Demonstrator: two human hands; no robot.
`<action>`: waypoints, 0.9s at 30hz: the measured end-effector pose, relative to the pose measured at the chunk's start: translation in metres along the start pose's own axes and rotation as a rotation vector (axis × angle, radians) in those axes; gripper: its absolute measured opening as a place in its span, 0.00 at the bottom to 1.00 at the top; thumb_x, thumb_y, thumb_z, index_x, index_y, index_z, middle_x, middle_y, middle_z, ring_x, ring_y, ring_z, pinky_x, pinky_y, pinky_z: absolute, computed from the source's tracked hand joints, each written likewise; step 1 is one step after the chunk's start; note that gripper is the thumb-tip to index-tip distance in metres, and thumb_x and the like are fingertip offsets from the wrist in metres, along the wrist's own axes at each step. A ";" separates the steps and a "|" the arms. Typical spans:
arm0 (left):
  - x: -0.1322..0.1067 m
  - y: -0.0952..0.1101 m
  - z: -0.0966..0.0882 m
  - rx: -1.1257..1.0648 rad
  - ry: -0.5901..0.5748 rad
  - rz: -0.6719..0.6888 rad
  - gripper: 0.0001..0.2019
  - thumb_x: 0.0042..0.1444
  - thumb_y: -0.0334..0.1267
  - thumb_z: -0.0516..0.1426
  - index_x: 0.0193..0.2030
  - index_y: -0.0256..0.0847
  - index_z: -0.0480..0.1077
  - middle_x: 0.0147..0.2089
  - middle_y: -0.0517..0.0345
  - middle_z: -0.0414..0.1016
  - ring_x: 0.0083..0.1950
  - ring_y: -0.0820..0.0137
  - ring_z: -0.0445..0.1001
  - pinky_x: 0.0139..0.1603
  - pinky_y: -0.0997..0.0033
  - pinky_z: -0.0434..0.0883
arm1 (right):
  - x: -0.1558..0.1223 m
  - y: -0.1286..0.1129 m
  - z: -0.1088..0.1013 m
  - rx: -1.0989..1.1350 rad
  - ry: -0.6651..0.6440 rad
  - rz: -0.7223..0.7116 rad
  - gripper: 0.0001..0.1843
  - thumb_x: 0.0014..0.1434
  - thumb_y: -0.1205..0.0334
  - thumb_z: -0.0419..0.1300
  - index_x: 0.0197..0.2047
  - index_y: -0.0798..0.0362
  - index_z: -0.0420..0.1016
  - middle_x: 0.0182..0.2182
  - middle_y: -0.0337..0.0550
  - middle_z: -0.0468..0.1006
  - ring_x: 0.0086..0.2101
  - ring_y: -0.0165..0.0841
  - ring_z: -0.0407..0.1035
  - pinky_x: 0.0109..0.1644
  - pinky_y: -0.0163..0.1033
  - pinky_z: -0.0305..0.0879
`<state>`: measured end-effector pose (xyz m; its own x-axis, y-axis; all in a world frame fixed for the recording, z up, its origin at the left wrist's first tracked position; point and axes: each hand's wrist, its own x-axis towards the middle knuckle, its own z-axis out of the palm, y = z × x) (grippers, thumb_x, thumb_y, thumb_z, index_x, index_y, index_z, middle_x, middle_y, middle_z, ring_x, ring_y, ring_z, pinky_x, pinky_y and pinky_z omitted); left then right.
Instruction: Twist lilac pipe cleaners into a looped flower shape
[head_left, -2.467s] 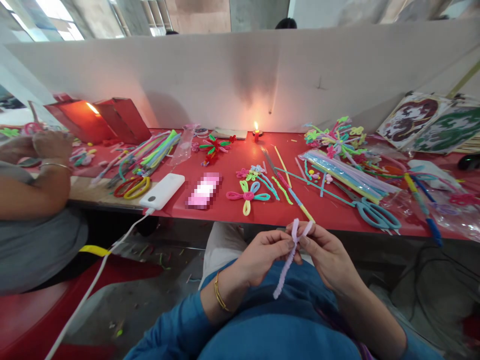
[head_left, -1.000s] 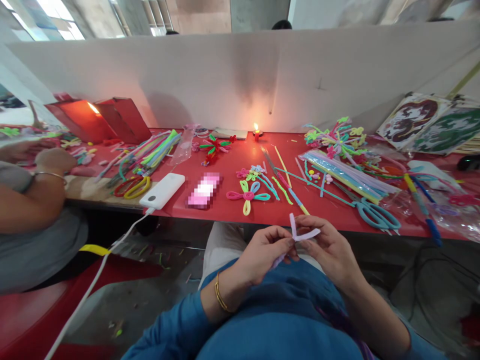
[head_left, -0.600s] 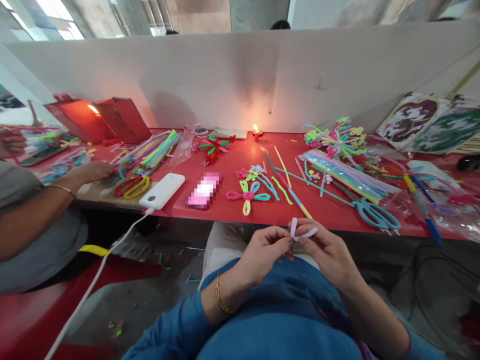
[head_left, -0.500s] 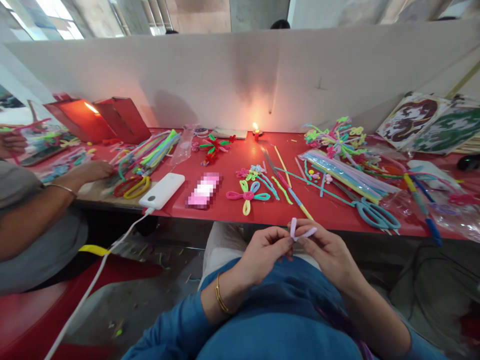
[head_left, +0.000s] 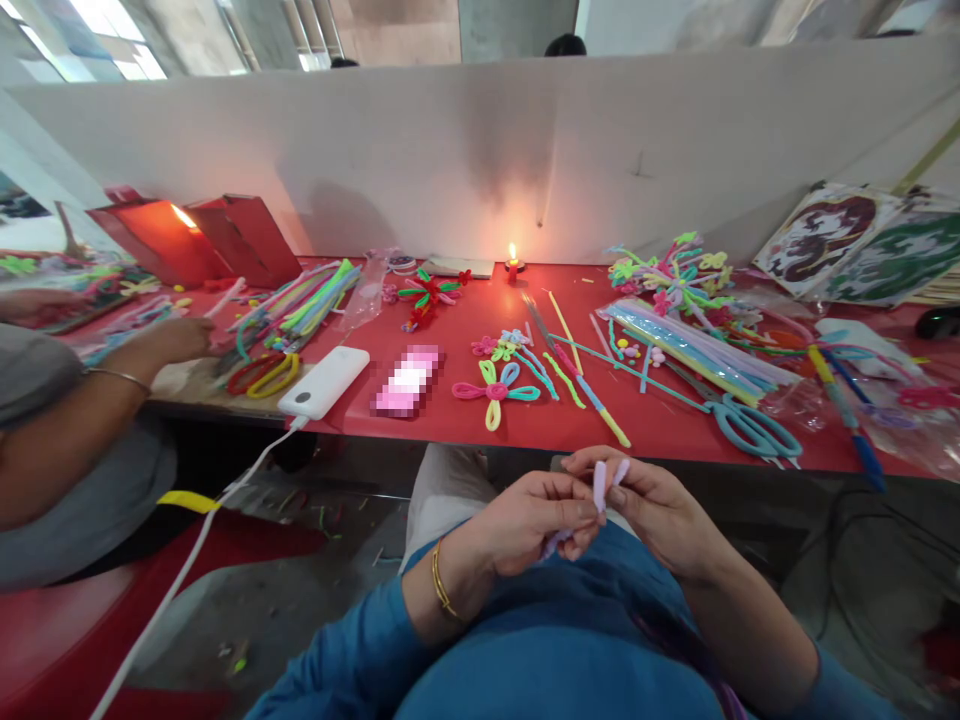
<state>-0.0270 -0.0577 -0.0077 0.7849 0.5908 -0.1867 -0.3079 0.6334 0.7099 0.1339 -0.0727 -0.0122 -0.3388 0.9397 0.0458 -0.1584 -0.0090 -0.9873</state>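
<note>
A pale lilac pipe cleaner (head_left: 599, 487), bent into folds, is held between both hands over my lap. My left hand (head_left: 544, 515) pinches it between thumb and fingers, and a bit of lilac shows below that palm. With thumb and fingertips my right hand (head_left: 656, 505) grips the upper folded part. Just beyond the hands, on the table, lies a pipe-cleaner flower (head_left: 495, 393) with pink, yellow, blue and teal loops. Beside it are smaller flowers (head_left: 504, 345) and short pieces of pipe cleaner (head_left: 568, 383).
A lit red candle (head_left: 513, 268) burns at the back of the red table (head_left: 420, 425). Blue-handled scissors (head_left: 754, 430) and bagged pipe cleaners (head_left: 690, 345) lie right. A white power bank (head_left: 324, 383) with a cable lies left, near a co-worker's arm (head_left: 120, 385).
Both my hands have dropped slightly, and the lilac pipe cleaner's two ends now stand closer together. At left, the co-worker's hands have shifted, one holding a pink piece.
</note>
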 end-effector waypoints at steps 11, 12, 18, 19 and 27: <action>0.002 0.000 0.003 0.018 0.141 0.068 0.11 0.42 0.40 0.62 0.24 0.34 0.67 0.18 0.63 0.65 0.17 0.81 0.61 0.20 0.79 0.56 | 0.004 0.001 0.002 0.005 0.049 0.014 0.10 0.54 0.57 0.57 0.40 0.50 0.71 0.39 0.43 0.73 0.38 0.35 0.69 0.40 0.39 0.68; 0.002 0.000 0.003 0.025 0.147 0.072 0.11 0.42 0.40 0.62 0.24 0.34 0.67 0.18 0.63 0.65 0.17 0.81 0.61 0.20 0.79 0.57 | 0.003 0.002 0.003 0.008 0.069 0.018 0.10 0.54 0.58 0.57 0.41 0.50 0.71 0.38 0.43 0.73 0.37 0.35 0.69 0.39 0.39 0.68; 0.003 -0.003 0.002 0.072 0.241 0.161 0.11 0.44 0.40 0.60 0.24 0.35 0.64 0.19 0.64 0.65 0.19 0.81 0.62 0.21 0.79 0.58 | 0.001 0.001 0.008 -0.148 0.235 -0.126 0.02 0.53 0.62 0.58 0.31 0.50 0.71 0.38 0.41 0.73 0.35 0.32 0.69 0.38 0.37 0.67; 0.004 -0.003 0.003 0.102 0.278 0.195 0.11 0.44 0.41 0.60 0.24 0.35 0.64 0.19 0.64 0.65 0.19 0.80 0.62 0.22 0.78 0.58 | 0.001 0.001 0.009 -0.227 0.275 -0.174 0.02 0.53 0.63 0.58 0.29 0.51 0.71 0.37 0.41 0.73 0.35 0.32 0.69 0.38 0.36 0.67; 0.008 -0.005 0.006 0.345 0.486 0.303 0.12 0.47 0.44 0.57 0.24 0.36 0.63 0.19 0.65 0.63 0.21 0.79 0.61 0.24 0.76 0.59 | -0.002 -0.004 0.012 -0.841 0.412 -0.521 0.06 0.52 0.68 0.57 0.30 0.49 0.73 0.32 0.43 0.73 0.35 0.34 0.70 0.39 0.40 0.67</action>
<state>-0.0159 -0.0597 -0.0086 0.3345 0.9265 -0.1724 -0.2231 0.2556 0.9407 0.1236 -0.0784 -0.0070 -0.0503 0.8042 0.5922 0.5503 0.5171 -0.6555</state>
